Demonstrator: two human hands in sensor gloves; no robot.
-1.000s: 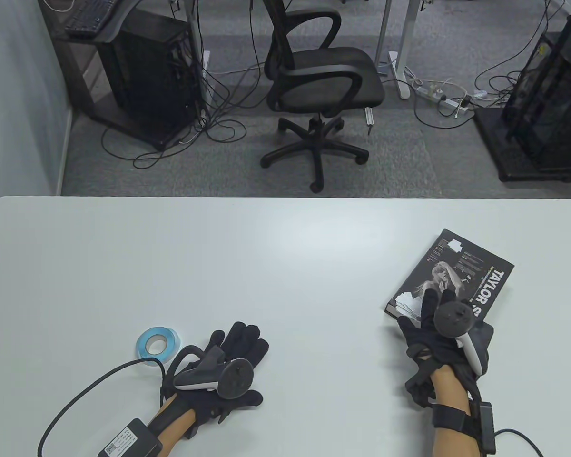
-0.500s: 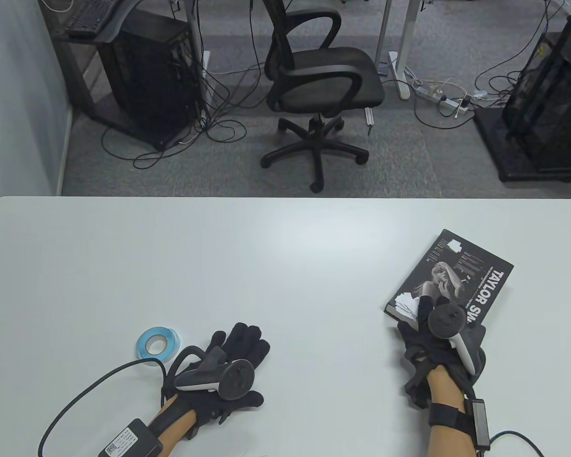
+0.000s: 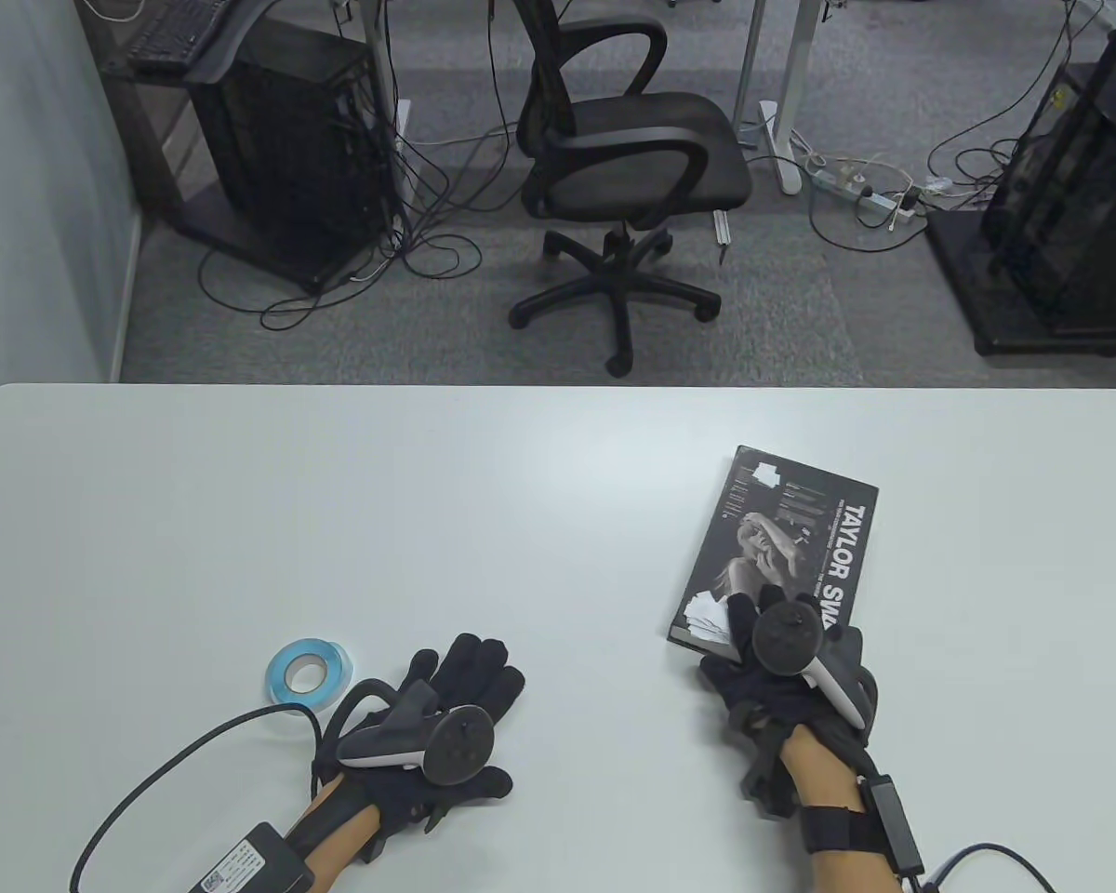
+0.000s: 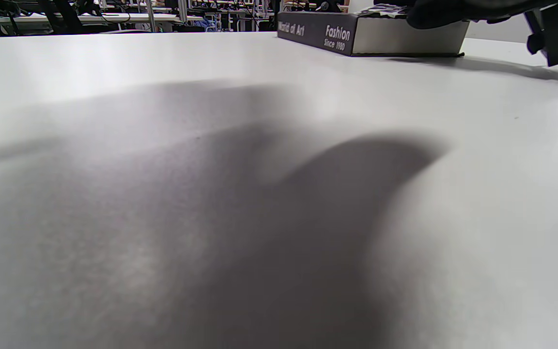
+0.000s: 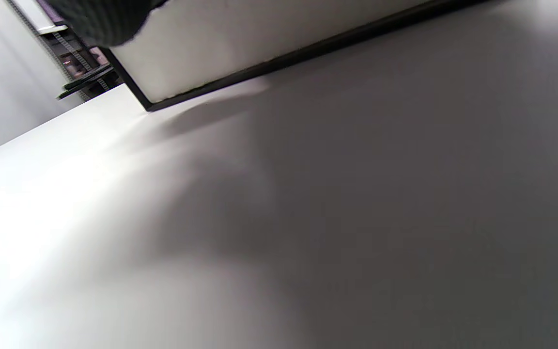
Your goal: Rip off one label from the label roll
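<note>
Grey carpet, an office chair (image 3: 625, 167) and loose cables are seen beyond the white table (image 3: 428, 502) in the table view. On it the left hand (image 3: 446, 716) is laid flat with fingers spread, the roll (image 3: 307, 668) just beside it on its outer side. The right hand (image 3: 781, 670) rests on the near edge of a book (image 3: 790, 521); its grip cannot be told. From the left wrist view, the book's spine lettering (image 4: 337, 38) is shown. From the right wrist view, only the book's pale page edge (image 5: 259, 43) and a fingertip (image 5: 100, 19) are shown.
</note>
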